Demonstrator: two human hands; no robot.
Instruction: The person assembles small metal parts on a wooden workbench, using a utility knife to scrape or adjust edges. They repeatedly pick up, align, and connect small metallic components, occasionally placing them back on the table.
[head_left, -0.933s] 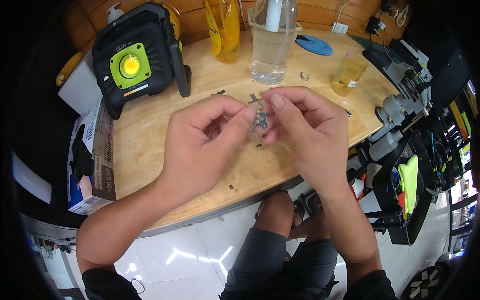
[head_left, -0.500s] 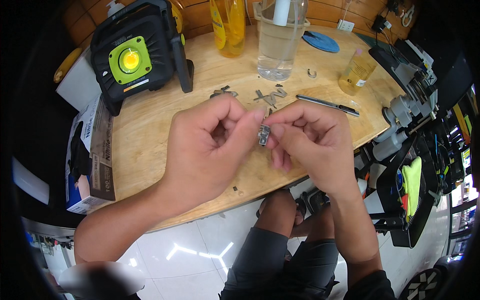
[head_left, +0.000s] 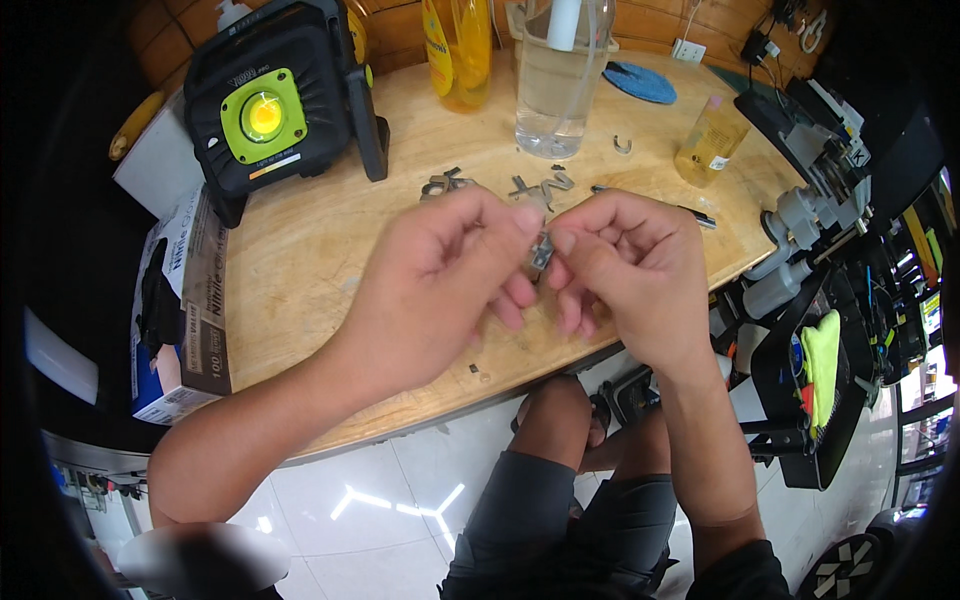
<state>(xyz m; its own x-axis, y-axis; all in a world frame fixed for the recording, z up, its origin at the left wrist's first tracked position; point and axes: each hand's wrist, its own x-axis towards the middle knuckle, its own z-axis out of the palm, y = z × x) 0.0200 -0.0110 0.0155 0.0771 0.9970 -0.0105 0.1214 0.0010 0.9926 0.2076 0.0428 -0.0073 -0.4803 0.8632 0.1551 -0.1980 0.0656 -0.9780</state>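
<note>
A small grey, boxy metal-looking piece (head_left: 541, 252) with dark patches is held up over the table between my two hands. My right hand (head_left: 645, 270) pinches it between thumb and forefinger, its other fingers curled loosely below. My left hand (head_left: 430, 290), a little blurred, has its thumb and forefinger pressed together at the piece's upper end. What sits between those left fingertips is too small to make out. Beyond my hands lie grey letter-shaped pieces (head_left: 556, 184) and a heap of similar pieces (head_left: 446, 182).
A black work lamp (head_left: 290, 110) stands at the far left, above a glove box (head_left: 205, 330). Along the back are a yellow liquid bottle (head_left: 460, 60), a clear spray bottle (head_left: 555, 110) and a blue round pad (head_left: 642, 84). A small bottle (head_left: 710, 145) and a pen (head_left: 705, 217) lie right.
Both hands have shifted slightly right with the small piece, which has tilted. My left fingertips have moved up and its lower fingers now show. My right hand covers more of the pen.
</note>
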